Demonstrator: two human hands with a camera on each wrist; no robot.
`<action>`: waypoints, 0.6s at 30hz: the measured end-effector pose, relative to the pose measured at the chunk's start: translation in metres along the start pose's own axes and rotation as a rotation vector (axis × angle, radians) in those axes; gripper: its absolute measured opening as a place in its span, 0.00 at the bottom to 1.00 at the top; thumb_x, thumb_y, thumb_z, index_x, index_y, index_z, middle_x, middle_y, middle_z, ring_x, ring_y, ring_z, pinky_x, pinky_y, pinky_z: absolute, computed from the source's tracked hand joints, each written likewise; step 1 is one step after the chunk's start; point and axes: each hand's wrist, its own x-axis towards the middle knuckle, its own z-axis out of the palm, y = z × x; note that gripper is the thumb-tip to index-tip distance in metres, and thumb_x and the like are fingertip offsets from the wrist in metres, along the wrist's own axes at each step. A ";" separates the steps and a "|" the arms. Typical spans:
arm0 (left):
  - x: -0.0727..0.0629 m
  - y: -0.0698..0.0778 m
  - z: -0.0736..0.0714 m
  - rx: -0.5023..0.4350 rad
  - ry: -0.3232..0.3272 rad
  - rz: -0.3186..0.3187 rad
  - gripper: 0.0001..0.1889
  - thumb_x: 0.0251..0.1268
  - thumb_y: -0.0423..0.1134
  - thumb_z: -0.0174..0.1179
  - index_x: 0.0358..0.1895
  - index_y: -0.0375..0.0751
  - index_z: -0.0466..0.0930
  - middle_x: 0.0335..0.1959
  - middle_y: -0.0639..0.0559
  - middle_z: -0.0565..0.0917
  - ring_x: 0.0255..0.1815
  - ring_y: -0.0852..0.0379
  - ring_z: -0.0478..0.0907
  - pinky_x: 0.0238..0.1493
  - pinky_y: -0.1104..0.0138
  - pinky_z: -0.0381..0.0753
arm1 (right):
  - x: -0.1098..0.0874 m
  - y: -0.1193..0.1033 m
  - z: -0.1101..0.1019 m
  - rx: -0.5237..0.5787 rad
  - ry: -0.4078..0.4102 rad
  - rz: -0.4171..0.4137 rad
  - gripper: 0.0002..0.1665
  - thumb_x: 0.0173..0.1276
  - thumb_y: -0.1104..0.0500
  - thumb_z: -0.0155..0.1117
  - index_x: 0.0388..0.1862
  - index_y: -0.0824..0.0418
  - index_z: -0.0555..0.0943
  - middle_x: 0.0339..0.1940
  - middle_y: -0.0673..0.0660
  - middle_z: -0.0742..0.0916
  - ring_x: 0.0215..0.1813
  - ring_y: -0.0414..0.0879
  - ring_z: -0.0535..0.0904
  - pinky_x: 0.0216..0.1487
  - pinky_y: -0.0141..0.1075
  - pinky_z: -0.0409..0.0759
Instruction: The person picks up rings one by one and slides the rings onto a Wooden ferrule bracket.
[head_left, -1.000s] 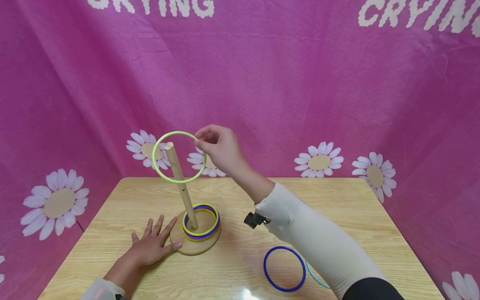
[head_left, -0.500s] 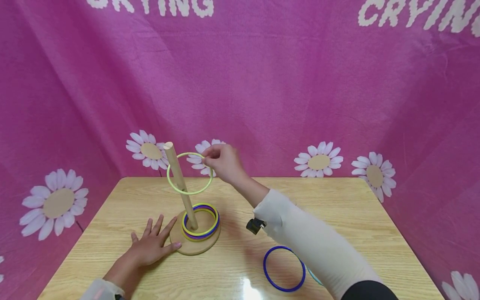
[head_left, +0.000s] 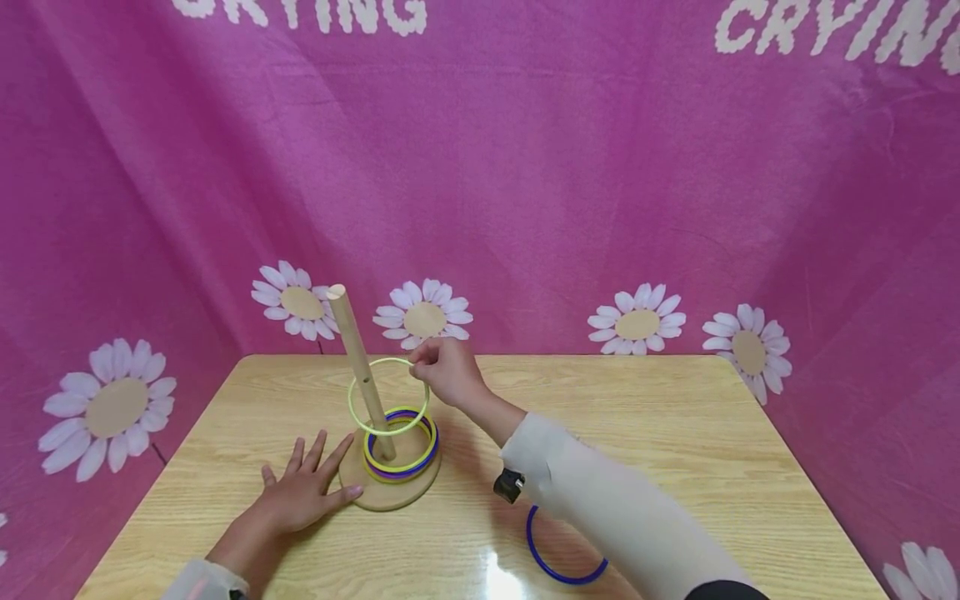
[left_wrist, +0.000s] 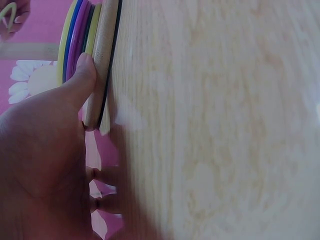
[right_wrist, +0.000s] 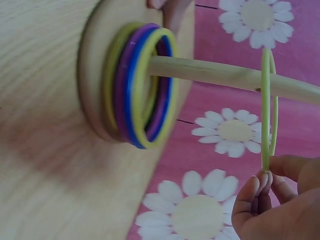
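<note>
My right hand point(head_left: 452, 372) pinches a thin yellow-green ring point(head_left: 354, 408) by its right edge. That ring encircles the wooden peg point(head_left: 349, 330) partway down, above the stack. Around the foot of the peg lies a stack of rings point(right_wrist: 131, 90) in yellow, blue and purple, resting on the round wooden base point(head_left: 382, 497). With fingers spread, my left hand point(head_left: 296, 494) lies at the left side of the base. In the left wrist view its thumb point(left_wrist: 86, 70) presses on the base's edge beside the stacked rings.
A dark blue ring point(head_left: 534, 550) lies on the wooden table point(head_left: 660, 417) at the front, partly hidden by my right sleeve point(head_left: 600, 500). A pink cloth point(head_left: 525, 167) with white daisies hangs behind the table and at both sides.
My right hand has brought the yellow-green ring down along the peg, from around its top to lower down. The right sleeve now covers the light blue ring. My left hand stays put.
</note>
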 end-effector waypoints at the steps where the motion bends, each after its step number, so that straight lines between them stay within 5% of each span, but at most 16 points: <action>1: 0.000 0.000 0.000 0.000 -0.003 -0.002 0.47 0.70 0.73 0.51 0.85 0.57 0.48 0.84 0.30 0.42 0.81 0.21 0.33 0.57 0.14 0.29 | -0.001 0.003 0.002 -0.004 -0.002 0.005 0.03 0.62 0.69 0.72 0.33 0.64 0.88 0.21 0.45 0.82 0.28 0.34 0.74 0.35 0.27 0.72; 18: -0.001 0.002 -0.001 0.017 -0.001 0.000 0.47 0.70 0.74 0.51 0.85 0.56 0.49 0.84 0.31 0.43 0.81 0.20 0.34 0.57 0.14 0.31 | -0.013 0.038 0.022 -0.161 -0.034 0.075 0.03 0.58 0.67 0.74 0.31 0.60 0.89 0.22 0.47 0.85 0.28 0.36 0.77 0.35 0.31 0.76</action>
